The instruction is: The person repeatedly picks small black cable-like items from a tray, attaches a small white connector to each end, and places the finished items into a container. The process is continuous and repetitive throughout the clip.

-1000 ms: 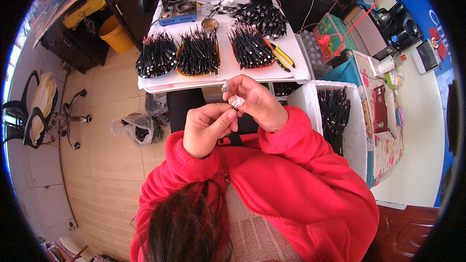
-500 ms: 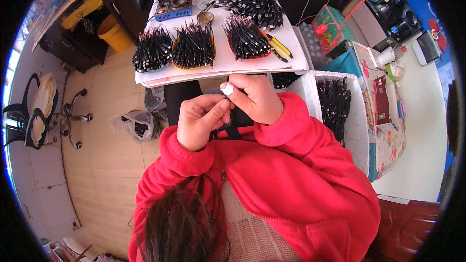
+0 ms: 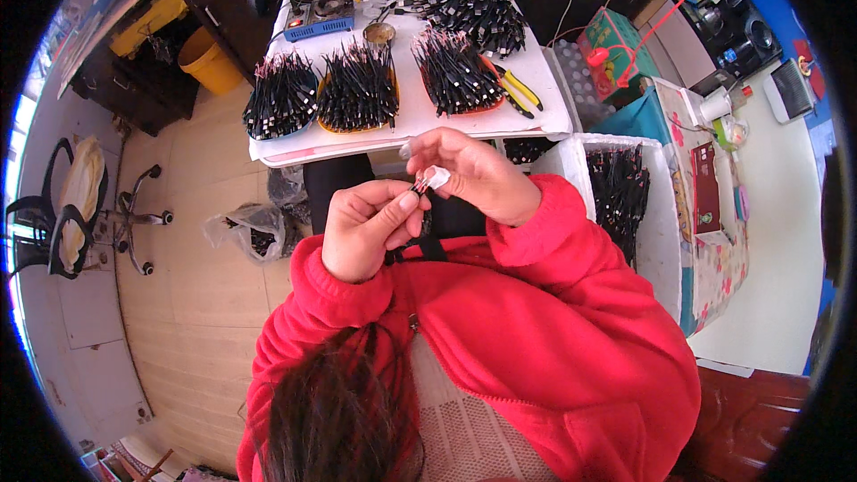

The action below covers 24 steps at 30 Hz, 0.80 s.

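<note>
My left hand (image 3: 370, 225) is closed, its thumb and index finger pinching a thin black cable whose reddish wire ends (image 3: 420, 185) stick up past the fingertips. The rest of that cable is mostly lost behind the fingers and against dark clothing. Just to its right, my right hand (image 3: 482, 177) has its index finger lifted apart from the thumb. White wrapping (image 3: 436, 178) covers the thumb tip, close beside the wire ends; whether it touches them I cannot tell. Beyond both hands, short black cables fill a blue tray (image 3: 284, 134), a yellow tray (image 3: 357, 128) and a red tray (image 3: 482, 110).
On the white table (image 3: 402, 136) lie yellow-handled pliers (image 3: 518, 94), a blue device (image 3: 319, 28), a round tin (image 3: 379, 33) and a heap of cables (image 3: 482, 18). A white foam box (image 3: 661, 214) of cables stands right. Left are a plastic bag (image 3: 254, 232) and a chair (image 3: 67, 205).
The right index finger has lifted away from the thumb, and the right hand has shifted slightly right, exposing the wire ends. The left hand keeps its pinch.
</note>
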Tool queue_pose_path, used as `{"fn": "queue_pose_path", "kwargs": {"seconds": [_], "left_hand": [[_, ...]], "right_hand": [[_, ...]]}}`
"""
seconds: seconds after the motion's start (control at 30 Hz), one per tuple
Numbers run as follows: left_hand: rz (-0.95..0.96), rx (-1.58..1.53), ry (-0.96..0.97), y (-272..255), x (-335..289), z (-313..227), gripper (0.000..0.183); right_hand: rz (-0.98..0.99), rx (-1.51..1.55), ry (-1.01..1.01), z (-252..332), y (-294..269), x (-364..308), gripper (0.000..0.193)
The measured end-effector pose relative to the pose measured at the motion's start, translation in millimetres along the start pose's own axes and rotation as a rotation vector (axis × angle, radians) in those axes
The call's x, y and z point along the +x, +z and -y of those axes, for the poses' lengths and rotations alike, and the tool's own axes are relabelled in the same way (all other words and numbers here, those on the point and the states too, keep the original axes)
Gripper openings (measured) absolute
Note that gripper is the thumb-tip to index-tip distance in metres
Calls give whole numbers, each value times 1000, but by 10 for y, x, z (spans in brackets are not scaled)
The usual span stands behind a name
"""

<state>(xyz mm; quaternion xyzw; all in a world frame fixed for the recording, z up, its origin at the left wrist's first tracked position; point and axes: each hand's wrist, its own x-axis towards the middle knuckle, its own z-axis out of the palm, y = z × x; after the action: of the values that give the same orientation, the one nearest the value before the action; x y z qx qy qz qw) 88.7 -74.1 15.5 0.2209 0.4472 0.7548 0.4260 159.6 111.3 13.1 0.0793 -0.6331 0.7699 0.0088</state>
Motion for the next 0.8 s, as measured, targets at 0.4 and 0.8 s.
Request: {"fn": "queue_pose_path", "kwargs": {"seconds": [0.4,0.8], "left_hand": [[-47,56,29,95,-103,3,16],[25,46,-51,31,-134,-73,16]], "right_hand": [[-83,152,15,55,245,-105,31],[42,-1044,-568,547,8,-35,26]]}}
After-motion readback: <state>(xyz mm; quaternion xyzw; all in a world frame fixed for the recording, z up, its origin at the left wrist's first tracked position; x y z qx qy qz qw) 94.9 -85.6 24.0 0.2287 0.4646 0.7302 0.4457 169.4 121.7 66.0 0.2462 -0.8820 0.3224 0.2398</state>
